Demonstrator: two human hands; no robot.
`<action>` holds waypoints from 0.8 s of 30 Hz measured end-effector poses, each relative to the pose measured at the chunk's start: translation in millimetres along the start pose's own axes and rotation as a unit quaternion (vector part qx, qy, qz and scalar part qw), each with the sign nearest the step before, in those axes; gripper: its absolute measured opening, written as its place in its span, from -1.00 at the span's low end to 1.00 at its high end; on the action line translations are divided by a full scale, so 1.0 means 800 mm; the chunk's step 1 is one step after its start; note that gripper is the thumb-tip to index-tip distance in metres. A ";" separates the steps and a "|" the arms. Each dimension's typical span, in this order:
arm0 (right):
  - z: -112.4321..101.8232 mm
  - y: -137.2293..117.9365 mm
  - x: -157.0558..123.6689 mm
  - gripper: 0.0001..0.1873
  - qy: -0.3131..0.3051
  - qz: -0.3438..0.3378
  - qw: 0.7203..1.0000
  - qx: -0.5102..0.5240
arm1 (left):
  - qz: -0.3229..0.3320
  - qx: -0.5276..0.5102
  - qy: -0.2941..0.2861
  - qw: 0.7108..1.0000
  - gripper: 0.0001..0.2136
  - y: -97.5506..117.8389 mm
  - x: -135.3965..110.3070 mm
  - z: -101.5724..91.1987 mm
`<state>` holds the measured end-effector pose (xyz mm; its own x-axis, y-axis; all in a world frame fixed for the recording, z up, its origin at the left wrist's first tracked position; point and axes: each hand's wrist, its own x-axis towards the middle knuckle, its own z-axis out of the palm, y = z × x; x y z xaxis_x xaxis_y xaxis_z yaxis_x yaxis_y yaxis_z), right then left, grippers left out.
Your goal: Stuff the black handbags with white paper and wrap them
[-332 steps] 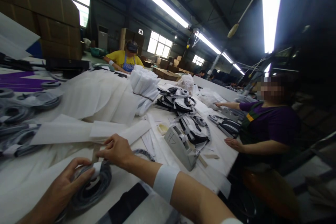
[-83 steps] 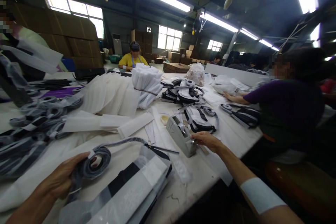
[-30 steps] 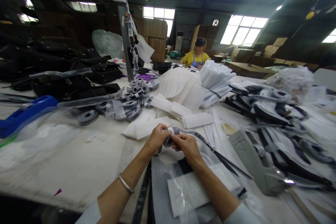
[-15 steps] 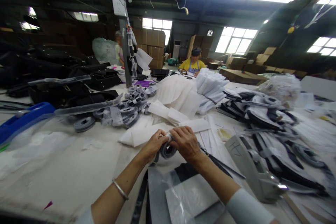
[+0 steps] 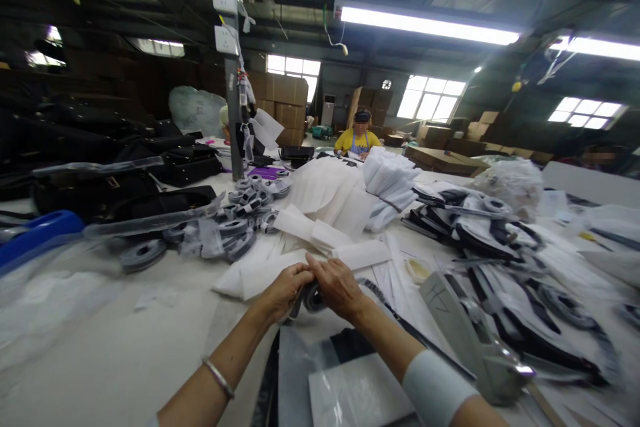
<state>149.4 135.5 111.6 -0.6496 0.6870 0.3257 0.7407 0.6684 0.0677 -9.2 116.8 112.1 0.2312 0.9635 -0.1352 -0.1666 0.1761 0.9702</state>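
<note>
My left hand [image 5: 284, 290] and right hand [image 5: 341, 287] were both closed on the grey strap coil [image 5: 313, 297] — pinched between them, close to the tabletop's [image 5: 125, 360] near edge, just beyond a clear bag [image 5: 350, 393]. White sheets [image 5: 260, 273] lay just past my fingers — a grey tape dispenser [image 5: 465, 340] stood to the right.

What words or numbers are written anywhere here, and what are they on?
Grey tape dispenser: a hand-drawn dark mark of crossed strokes, not clear enough to read.
Cardboard boxes at the back: any print is too small to read.
Rolled strap, held by the left hand and right hand: no writing shows.
Nothing else is readable.
</note>
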 end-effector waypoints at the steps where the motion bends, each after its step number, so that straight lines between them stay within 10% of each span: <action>1: 0.000 0.001 0.002 -0.40 -0.028 0.024 0.999 0.005 | 0.000 0.015 0.009 1.000 -0.69 0.000 0.001 -0.001; 8: -0.009 0.017 0.000 -0.17 -0.083 0.141 0.986 0.038 | 0.011 0.128 0.136 0.982 -0.48 -0.023 -0.001 -0.027; 14: -0.098 0.045 -0.081 -0.45 0.018 0.210 0.960 0.183 | 0.052 0.153 0.198 0.967 -0.50 -0.032 -0.030 -0.065; 19: -0.150 0.053 -0.211 -0.59 -0.006 0.414 0.805 0.424 | 0.065 0.134 0.197 0.969 -0.52 -0.042 -0.056 -0.077; 24: -0.129 0.020 -0.336 -0.45 -0.076 0.506 0.636 0.578 | 0.053 0.130 0.187 0.972 -0.51 -0.054 -0.076 -0.079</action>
<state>353.6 -68.2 122.1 -0.0148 0.8936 -0.4486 0.2295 -0.4336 -0.8714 -76.3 63.4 65.5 -0.1475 0.9879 -0.0488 0.0896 0.0625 0.9940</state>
